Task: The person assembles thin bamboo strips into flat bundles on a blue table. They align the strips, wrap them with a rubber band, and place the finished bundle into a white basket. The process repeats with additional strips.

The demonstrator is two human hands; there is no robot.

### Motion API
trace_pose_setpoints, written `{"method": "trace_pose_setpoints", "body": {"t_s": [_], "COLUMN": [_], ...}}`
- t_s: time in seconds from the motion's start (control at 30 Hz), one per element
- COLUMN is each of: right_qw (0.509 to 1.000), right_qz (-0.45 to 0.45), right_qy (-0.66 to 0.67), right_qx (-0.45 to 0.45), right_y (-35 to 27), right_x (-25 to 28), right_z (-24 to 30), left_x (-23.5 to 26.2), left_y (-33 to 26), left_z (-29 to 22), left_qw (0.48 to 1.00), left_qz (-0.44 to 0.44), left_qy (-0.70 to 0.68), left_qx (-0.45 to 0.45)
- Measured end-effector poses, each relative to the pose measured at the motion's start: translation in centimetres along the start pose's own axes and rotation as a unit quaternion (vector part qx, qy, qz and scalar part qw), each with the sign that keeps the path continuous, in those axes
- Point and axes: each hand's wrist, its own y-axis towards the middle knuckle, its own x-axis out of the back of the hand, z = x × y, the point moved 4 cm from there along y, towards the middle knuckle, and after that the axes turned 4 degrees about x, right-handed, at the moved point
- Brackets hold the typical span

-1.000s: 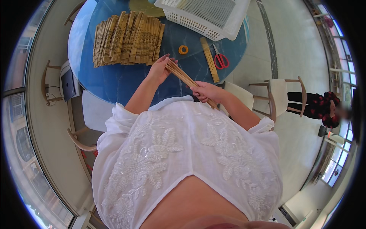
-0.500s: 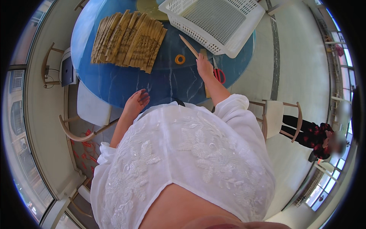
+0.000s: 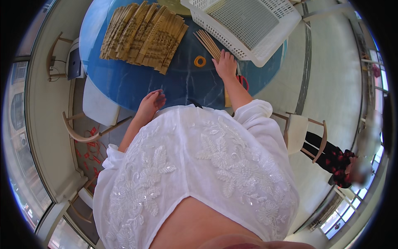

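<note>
Several thin, light wooden sticks (image 3: 207,43) lie fanned out on the blue table, beside the white basket. My right hand (image 3: 226,66) rests over their near ends, fingers apart. Just beyond that wrist are red-handled scissors (image 3: 243,81), partly hidden by the hand and forearm. By the table's near edge, my left hand (image 3: 151,103) hangs with loosely bent fingers and nothing in it. A yellow-orange ring, like a tape roll (image 3: 200,61), lies between the sticks and a wide row of brown, dark-patterned slats (image 3: 143,39).
A white perforated plastic basket (image 3: 259,54) stands at the table's far right. Behind the slats is a yellowish round thing (image 3: 176,6), cut off by the frame. Chairs (image 3: 99,103) flank the blue marbled table (image 3: 124,83). A person (image 3: 331,159) is off to the right.
The sticks, held close together in my right hand before, now lie spread out under it. My left hand has hardly moved. The view has shifted slightly.
</note>
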Motion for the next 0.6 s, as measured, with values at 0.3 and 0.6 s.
{"method": "trace_pose_setpoints", "body": {"t_s": [0.3,0.6], "right_qw": [0.955,0.931], "right_qz": [0.125,0.109], "right_qy": [0.197,0.2], "right_qx": [-0.184,-0.286], "right_y": [-12.1,-17.0], "right_x": [0.9,0.0], "right_z": [-5.3,-2.9], "left_x": [-0.3,-1.5], "left_y": [0.9,1.6], "left_z": [-0.1,0.2], "left_qw": [0.999,0.994], "left_qz": [0.007,0.049], "left_qy": [0.028,0.089], "left_qx": [0.015,0.042]}}
